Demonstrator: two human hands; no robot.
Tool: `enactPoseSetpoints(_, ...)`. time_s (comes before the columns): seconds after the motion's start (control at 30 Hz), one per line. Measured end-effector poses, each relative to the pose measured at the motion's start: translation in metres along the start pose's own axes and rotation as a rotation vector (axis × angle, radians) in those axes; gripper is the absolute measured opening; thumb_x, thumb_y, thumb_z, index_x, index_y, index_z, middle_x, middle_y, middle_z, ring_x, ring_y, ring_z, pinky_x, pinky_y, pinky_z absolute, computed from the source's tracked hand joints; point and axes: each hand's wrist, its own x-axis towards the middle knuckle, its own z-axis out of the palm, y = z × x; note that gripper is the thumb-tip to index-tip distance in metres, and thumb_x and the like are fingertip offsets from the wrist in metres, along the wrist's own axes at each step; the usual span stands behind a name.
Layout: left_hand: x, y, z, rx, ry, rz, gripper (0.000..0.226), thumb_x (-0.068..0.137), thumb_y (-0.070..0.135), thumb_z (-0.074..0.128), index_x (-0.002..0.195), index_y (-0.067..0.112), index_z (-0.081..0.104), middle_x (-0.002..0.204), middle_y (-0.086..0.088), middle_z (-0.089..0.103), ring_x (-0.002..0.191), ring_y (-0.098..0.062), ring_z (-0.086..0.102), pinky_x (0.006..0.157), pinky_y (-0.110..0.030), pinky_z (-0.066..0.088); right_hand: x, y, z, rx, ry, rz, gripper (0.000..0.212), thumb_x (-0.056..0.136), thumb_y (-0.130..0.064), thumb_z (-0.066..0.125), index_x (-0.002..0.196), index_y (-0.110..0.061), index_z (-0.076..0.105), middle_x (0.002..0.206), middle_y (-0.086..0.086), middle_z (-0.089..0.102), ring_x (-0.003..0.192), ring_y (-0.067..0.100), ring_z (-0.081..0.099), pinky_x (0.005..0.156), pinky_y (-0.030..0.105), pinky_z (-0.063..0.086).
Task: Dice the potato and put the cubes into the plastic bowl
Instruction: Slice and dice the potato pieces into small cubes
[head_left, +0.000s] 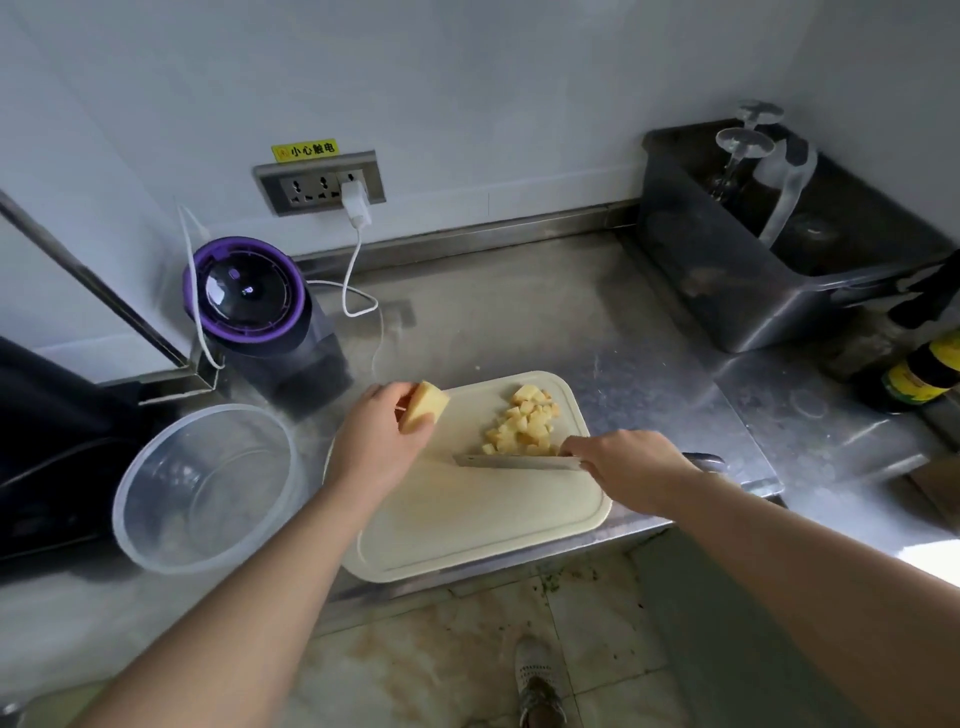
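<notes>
Nearest you, a grey mesh shoe (540, 691) stands on the stained tile floor (415, 649) below the steel surface (519, 322). On that surface lies the cream rectangular plastic cutting board (467, 519), and both your hands are over it. Your left hand (376, 441) has its fingers curled round a pale yellow chunk of potato (423, 408), lifted at the board's far left corner. Your right hand (628, 470) has its fingers wrapped on the handle of a steel knife (519, 461), whose blade lies across the board just beside a heap of yellow potato cubes (524, 421) (all of them on the board's far right part). The clear round plastic bowl (118, 512) sits left of the board, apart from the cubes. Beyond it stands a dark appliance with a purple-rimmed lid (249, 301). A white charger (354, 205) is plugged into the wall socket. Far right is a steel tub (727, 291).
</notes>
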Motion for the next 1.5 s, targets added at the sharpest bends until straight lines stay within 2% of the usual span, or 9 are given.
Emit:
enactPoseSetpoints(0.3,-0.055,-0.039,0.007,0.17,-0.221,0.031,0.04,0.09,0.036,0.06,0.129,0.027,0.054,0.129,0.01,0.05,0.121,-0.022,0.047,0.093,-0.037,0.049,0.032,-0.014,-0.003,0.046,0.059,-0.034,0.033,0.106,-0.024,0.033,0.136,-0.03,0.044,0.111,0.004,0.067,0.085,0.024,0.064,0.074,0.038,0.058)
enactPoseSetpoints(0.47,-0.059,-0.021,0.021,0.393,-0.243,0.119,0.041,0.097,0.038,0.046,0.138,0.032,0.042,0.139,0.014,0.038,0.117,-0.014,0.052,0.103,-0.037,0.037,0.017,-0.016,0.001,0.016,0.203,-0.075,0.037,0.102,-0.015,0.042,0.132,-0.033,0.051,0.105,-0.004,0.068,0.076,0.024,0.062,0.06,0.032,0.052)
enactPoseSetpoints(0.57,-0.062,-0.024,0.03,0.352,-0.261,0.105,0.042,0.096,0.038,0.048,0.137,0.03,0.044,0.135,0.01,0.04,0.112,-0.014,0.056,0.09,-0.032,0.048,0.001,-0.015,0.005,-0.117,0.476,-0.17,0.051,0.072,0.004,0.074,0.108,-0.031,0.07,0.084,-0.011,0.07,0.047,0.021,0.052,0.047,0.019,0.023)
enactPoseSetpoints(0.67,-0.06,-0.029,0.032,0.311,-0.317,0.067,0.052,0.094,0.048,0.049,0.139,0.022,0.043,0.137,0.008,0.04,0.119,-0.014,0.051,0.091,-0.032,0.049,-0.009,-0.015,0.01,-0.117,0.581,-0.238,0.055,0.052,0.016,0.077,0.089,-0.024,0.073,0.072,-0.008,0.066,0.037,0.022,0.045,0.051,0.022,0.029)
enactPoseSetpoints(0.93,-0.045,-0.026,0.004,-0.143,-0.125,-0.159,0.021,0.096,0.017,0.05,0.109,0.027,0.065,0.116,0.007,0.065,0.111,-0.014,0.057,0.09,-0.026,0.044,-0.019,-0.021,0.011,-0.045,0.635,-0.183,0.047,0.056,0.013,0.08,0.086,-0.023,0.074,0.073,-0.007,0.068,0.038,0.019,0.044,0.054,0.022,0.03)
enactPoseSetpoints(1.03,-0.024,-0.004,-0.004,-0.182,-0.19,0.006,0.032,0.096,0.009,0.046,0.092,0.035,0.065,0.106,0.013,0.064,0.096,-0.005,0.058,0.084,-0.021,0.045,-0.019,-0.018,0.007,-0.046,0.629,-0.165,0.046,0.056,0.012,0.08,0.084,-0.023,0.072,0.075,-0.006,0.067,0.039,0.019,0.045,0.052,0.022,0.033)
enactPoseSetpoints(1.2,-0.003,0.045,0.029,-0.049,-0.547,0.176,0.043,0.091,0.002,0.04,0.113,0.023,0.071,0.121,0.005,0.065,0.11,-0.013,0.056,0.095,-0.022,0.042,-0.016,-0.018,0.001,-0.095,0.5,-0.118,0.041,0.06,0.004,0.078,0.087,-0.026,0.071,0.08,-0.005,0.068,0.049,0.02,0.056,0.058,0.027,0.038)
enactPoseSetpoints(1.3,0.009,0.045,0.046,0.017,-0.554,0.152,0.045,0.092,0.002,0.038,0.12,0.023,0.067,0.13,0.0,0.06,0.117,-0.02,0.054,0.1,-0.026,0.041,-0.015,-0.017,0.0,-0.118,0.432,-0.115,0.033,0.075,-0.004,0.072,0.098,-0.028,0.071,0.09,-0.004,0.069,0.059,0.019,0.06,0.064,0.027,0.034)
enactPoseSetpoints(1.5,0.014,0.037,0.04,-0.126,-0.351,0.094,0.041,0.096,0.0,0.037,0.12,0.017,0.066,0.125,0.004,0.06,0.116,-0.013,0.055,0.093,-0.018,0.037,-0.014,-0.012,-0.005,-0.1,0.468,-0.138,0.04,0.054,0.004,0.081,0.079,-0.026,0.07,0.074,-0.006,0.066,0.046,0.017,0.051,0.055,0.025,0.034)
